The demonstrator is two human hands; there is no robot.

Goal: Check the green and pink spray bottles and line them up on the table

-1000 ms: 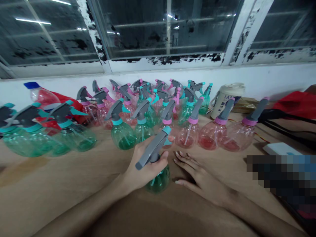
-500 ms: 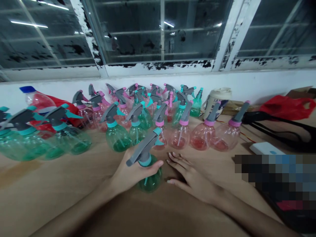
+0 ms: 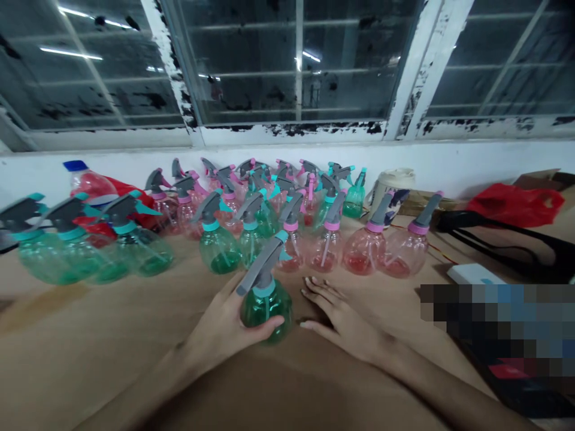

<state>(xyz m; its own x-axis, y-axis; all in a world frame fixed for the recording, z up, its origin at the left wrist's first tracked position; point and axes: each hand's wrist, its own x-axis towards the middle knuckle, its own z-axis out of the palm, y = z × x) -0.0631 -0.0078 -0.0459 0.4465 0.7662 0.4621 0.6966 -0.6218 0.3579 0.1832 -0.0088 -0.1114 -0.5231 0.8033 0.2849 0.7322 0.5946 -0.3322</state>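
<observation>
green spray bottle sits within the left hand, which grasps it.

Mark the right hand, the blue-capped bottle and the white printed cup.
Right hand (image 3: 353,326): head view, back of hand.
Blue-capped bottle (image 3: 75,166): head view, cap.
White printed cup (image 3: 397,176): head view, lid.

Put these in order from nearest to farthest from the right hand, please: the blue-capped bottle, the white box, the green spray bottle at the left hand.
1. Green spray bottle, just left of the right hand.
2. White box, farther off, right side.
3. Blue-capped bottle, far left, towards the back.
</observation>
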